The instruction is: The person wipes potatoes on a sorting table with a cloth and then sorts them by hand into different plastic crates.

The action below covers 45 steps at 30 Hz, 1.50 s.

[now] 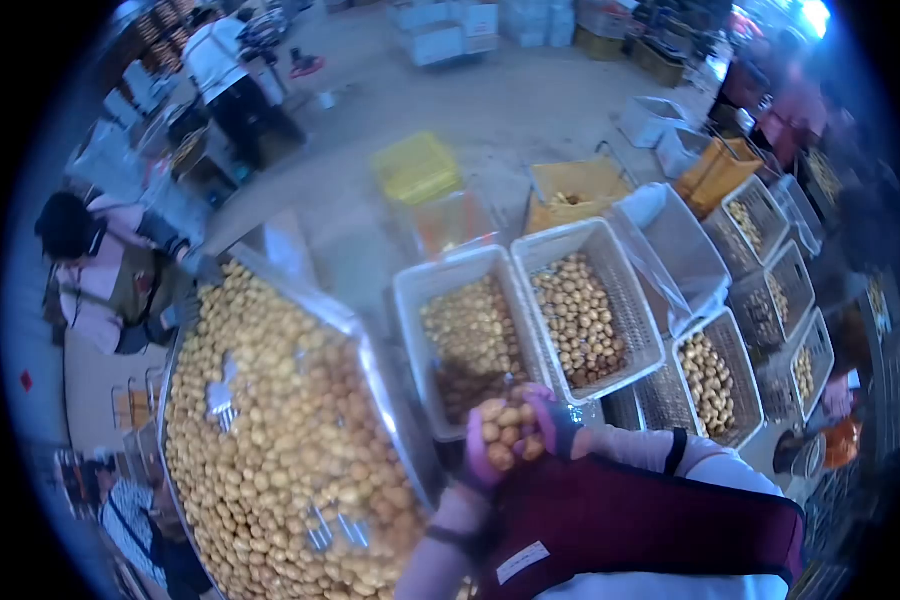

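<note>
Cupped together in front of my apron, my pink-gloved left hand and right hand hold several small round yellow-brown tubers or fruits between them. They are over the near end of a white plastic crate, which is partly filled with the same round produce. A second white crate of it stands just to the right. To my left is a large metal-edged sorting table heaped with the same round produce.
Across the table, a person in dark gloves reaches into the heap. More filled crates and a plastic-lined bin line the right. A yellow crate lies on the floor ahead. Another person bends at the back left.
</note>
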Available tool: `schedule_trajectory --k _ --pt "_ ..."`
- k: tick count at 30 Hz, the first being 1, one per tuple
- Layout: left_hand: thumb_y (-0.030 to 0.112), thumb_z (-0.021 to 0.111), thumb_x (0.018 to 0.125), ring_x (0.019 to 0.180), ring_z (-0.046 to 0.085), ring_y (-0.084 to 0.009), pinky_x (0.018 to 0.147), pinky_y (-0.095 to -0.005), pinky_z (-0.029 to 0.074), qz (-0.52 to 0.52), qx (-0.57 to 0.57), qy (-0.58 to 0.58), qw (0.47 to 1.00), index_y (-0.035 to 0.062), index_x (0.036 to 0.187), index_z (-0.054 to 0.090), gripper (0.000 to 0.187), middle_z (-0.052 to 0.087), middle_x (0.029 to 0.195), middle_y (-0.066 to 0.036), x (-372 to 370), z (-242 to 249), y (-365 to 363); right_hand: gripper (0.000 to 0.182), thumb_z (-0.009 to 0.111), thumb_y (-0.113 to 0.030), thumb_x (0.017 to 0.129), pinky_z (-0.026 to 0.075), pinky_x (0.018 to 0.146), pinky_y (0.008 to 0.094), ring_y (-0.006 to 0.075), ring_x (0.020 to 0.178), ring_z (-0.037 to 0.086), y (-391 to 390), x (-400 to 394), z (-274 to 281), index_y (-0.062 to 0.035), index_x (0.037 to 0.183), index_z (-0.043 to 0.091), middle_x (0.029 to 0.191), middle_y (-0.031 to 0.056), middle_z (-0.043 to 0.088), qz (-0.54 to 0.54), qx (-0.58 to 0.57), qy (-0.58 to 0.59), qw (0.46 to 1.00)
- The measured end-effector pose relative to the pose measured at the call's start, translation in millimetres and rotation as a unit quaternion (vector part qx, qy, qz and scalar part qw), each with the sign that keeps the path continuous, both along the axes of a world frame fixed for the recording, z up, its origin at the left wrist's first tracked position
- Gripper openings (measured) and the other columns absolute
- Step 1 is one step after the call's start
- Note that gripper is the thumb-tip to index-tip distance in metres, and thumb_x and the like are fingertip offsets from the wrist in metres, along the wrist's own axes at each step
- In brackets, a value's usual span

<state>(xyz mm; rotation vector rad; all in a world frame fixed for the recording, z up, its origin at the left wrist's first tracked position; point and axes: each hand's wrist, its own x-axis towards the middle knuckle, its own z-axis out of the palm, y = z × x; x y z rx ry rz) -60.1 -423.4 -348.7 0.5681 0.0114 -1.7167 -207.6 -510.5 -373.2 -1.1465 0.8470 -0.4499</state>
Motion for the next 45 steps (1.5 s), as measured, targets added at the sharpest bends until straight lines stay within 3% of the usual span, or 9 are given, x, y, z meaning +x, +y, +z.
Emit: schedule_trajectory --k 2,6,10,14,27,32,36,39,45 --pt "0.043 0.038 0.101 0.072 0.053 -0.016 0.057 -0.0306 0.044 -0.067 0.059 0.036 0.995 0.0127 0.095 0.054 0.034 0.059 0.088 -0.003 -30.4 -22.7 -37.2 0.03 0.045 -0.026 0.103 0.053 0.063 0.0308 0.016 0.079 0.062 -6.4 -41.7 -37.7 -0.0049 0.12 0.057 0.1 0.0065 0.064 -0.082 -0.176 0.01 0.981" --pt "0.04 0.05 0.1 0.089 0.053 -0.0186 0.06 -0.034 0.047 -0.078 0.0 0.077 0.994 0.0166 0.092 0.05 0.024 0.054 0.089 -0.001 -74.8 -35.3 -109.3 0.018 0.058 -0.02 0.098 0.054 0.081 0.0382 0.0219 0.094 0.063 -67.8 -89.0 -23.9 -0.0053 0.108 0.059 0.096 0.0076 0.061 -0.24 0.389 -0.226 0.86" --pt "0.042 0.059 0.098 0.104 0.057 -0.0257 0.083 -0.0374 0.053 -0.046 0.069 0.106 0.991 0.0177 0.115 0.054 0.03 0.057 0.11 -0.006 -110.1 -17.9 -161.5 0.059 0.04 -0.052 0.102 0.05 0.102 0.0475 0.0305 0.12 0.06 -100.3 -119.9 -79.4 -0.0056 0.139 0.046 0.134 0.0152 0.058 -0.09 0.098 -0.326 0.936" --pt "0.048 0.069 0.089 0.114 0.056 -0.0241 0.087 -0.0401 0.054 0.0 0.199 -0.048 0.979 0.0109 0.142 0.041 0.07 0.05 0.133 -0.009 -142.8 -57.6 -183.0 0.054 0.04 -0.046 0.105 0.051 0.101 0.0427 0.028 0.116 0.062 -102.1 -137.3 -85.2 -0.004 0.139 0.048 0.129 0.0159 0.061 -0.19 0.422 -0.264 0.846" --pt "0.041 0.047 0.105 0.115 0.052 -0.0182 0.097 -0.032 0.044 0.057 -0.058 -0.392 0.916 -0.0031 0.137 0.046 0.055 0.052 0.131 -0.012 -175.8 -109.2 -182.6 0.024 0.061 -0.016 0.093 0.05 0.082 0.032 0.02 0.094 0.062 -148.8 -299.1 -140.0 -0.0043 0.114 0.062 0.1 0.0098 0.065 -0.022 -0.107 0.194 0.975" --pt "0.044 0.05 0.102 0.123 0.05 -0.0277 0.105 -0.0404 0.041 0.239 0.176 -0.887 0.354 -0.0039 0.142 0.042 0.063 0.048 0.137 -0.02 -26.7 -30.0 -118.4 0.044 0.059 -0.023 0.086 0.046 0.099 0.0467 0.0378 0.121 0.054 -155.4 -461.7 -161.0 -0.0059 0.126 0.057 0.126 0.0241 0.058 -0.093 -0.237 0.724 0.641" --pt "0.047 0.053 0.101 0.129 0.049 -0.0353 0.111 -0.0471 0.038 0.102 0.377 -0.918 -0.073 -0.0045 0.146 0.038 0.07 0.045 0.143 -0.026 100.7 -17.0 -6.5 0.049 0.068 -0.018 0.083 0.041 0.106 0.046 0.0377 0.122 0.053 -191.8 -389.1 -158.0 -0.004 0.129 0.056 0.133 0.0207 0.056 -0.178 -0.282 0.495 0.803" --pt "0.043 0.051 0.102 0.143 0.034 -0.0391 0.116 -0.0465 0.032 0.154 0.506 -0.774 0.348 -0.0003 0.151 0.032 0.069 0.031 0.155 -0.027 176.9 -76.6 73.4 0.043 0.065 -0.019 0.087 0.044 0.104 0.0452 0.0376 0.121 0.055 -225.2 -305.8 -199.7 -0.0063 0.128 0.059 0.13 0.0182 0.059 0.027 -0.299 0.357 0.885" --pt "0.043 0.05 0.103 0.141 0.035 -0.0396 0.116 -0.0467 0.033 0.058 0.519 -0.808 0.271 -0.0011 0.151 0.033 0.067 0.033 0.153 -0.027 140.7 -75.8 28.4 0.039 0.051 -0.018 0.092 0.046 0.101 0.0444 0.0351 0.122 0.056 -306.9 -189.0 -365.5 -0.0125 0.129 0.06 0.132 0.0172 0.06 0.039 -0.109 0.376 0.919"
